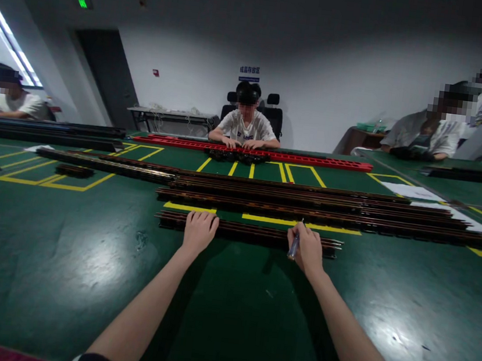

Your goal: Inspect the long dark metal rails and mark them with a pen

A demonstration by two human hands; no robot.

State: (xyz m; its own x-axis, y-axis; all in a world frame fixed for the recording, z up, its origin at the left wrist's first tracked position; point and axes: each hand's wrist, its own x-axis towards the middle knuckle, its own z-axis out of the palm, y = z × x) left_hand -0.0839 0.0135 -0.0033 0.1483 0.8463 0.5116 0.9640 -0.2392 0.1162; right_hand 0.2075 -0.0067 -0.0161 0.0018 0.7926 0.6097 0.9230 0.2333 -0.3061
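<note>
A short bundle of thin dark strips (247, 232) lies crosswise on the green table (232, 320). My left hand (200, 231) rests on the bundle's left part, fingers bent over its far edge; whether it grips any strips is hidden. Toward the bundle's right end, my right hand (305, 247) is closed round a slim, partly clear tool (293, 246), whose thin tip points away from me past the strips. Just beyond lies a longer stack of dark strips (324, 216), parallel to the bundle and touched by neither hand.
Yellow tape lines (301, 225) mark the table. Across it, a person (244, 125) has both hands at a dark bundle beside a long red rack (339, 164). More people sit at left and right. A small dark bundle (74, 171) and white sheets (413, 191) lie farther off.
</note>
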